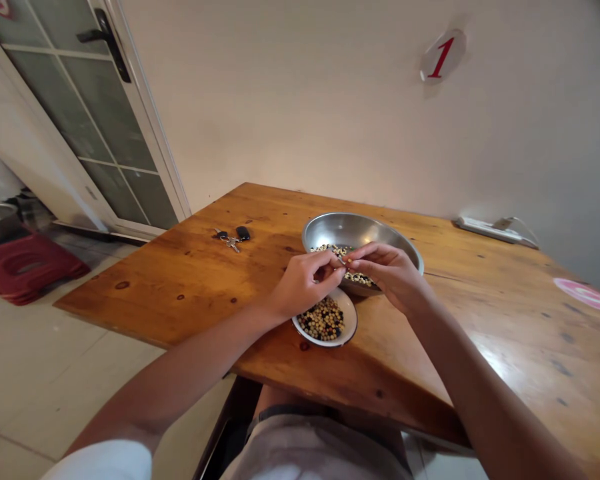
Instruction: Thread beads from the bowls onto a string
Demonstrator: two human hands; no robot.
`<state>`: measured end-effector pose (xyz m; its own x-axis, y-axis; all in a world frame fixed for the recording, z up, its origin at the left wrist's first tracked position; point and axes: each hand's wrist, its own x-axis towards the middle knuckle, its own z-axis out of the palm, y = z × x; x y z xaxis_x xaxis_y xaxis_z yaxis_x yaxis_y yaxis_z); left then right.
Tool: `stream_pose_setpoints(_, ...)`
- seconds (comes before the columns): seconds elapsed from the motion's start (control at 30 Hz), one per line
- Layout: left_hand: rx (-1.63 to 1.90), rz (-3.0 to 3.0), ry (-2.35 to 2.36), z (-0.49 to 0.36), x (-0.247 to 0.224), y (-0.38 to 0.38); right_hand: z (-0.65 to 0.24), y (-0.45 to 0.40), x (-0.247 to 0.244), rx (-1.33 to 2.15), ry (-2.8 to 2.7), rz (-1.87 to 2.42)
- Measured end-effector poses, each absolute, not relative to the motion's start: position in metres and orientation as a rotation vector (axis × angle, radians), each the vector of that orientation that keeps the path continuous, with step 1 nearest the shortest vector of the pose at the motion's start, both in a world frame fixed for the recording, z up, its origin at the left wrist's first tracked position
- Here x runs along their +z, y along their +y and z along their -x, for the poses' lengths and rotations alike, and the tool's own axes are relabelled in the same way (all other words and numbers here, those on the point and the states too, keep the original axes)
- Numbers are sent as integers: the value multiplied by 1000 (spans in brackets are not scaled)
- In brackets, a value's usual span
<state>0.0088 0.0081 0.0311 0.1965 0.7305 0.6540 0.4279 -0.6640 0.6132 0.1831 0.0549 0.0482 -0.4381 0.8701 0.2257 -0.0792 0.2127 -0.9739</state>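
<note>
My left hand and my right hand meet above a steel bowl, their fingertips close together. The left fingers pinch something small and pale, too small to identify. The right fingers curl towards the same spot, and their hold is unclear. Mixed pale and dark beans lie in the bowl, partly hidden by my hands. Just below my left hand, a small white enamel dish holds more mixed beans. Both containers stand on a wooden table.
Keys with black fobs lie on the table to the left. A white power strip sits along the far edge. A glass-panelled door stands at the left, above a red stool on the tiled floor.
</note>
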Motion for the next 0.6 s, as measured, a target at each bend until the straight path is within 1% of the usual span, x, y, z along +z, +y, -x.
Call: stream_pose_setpoints(0.6, 1443, -2100, 1143, -8, 31, 9, -182, 55, 47, 1344, -1592, 782)
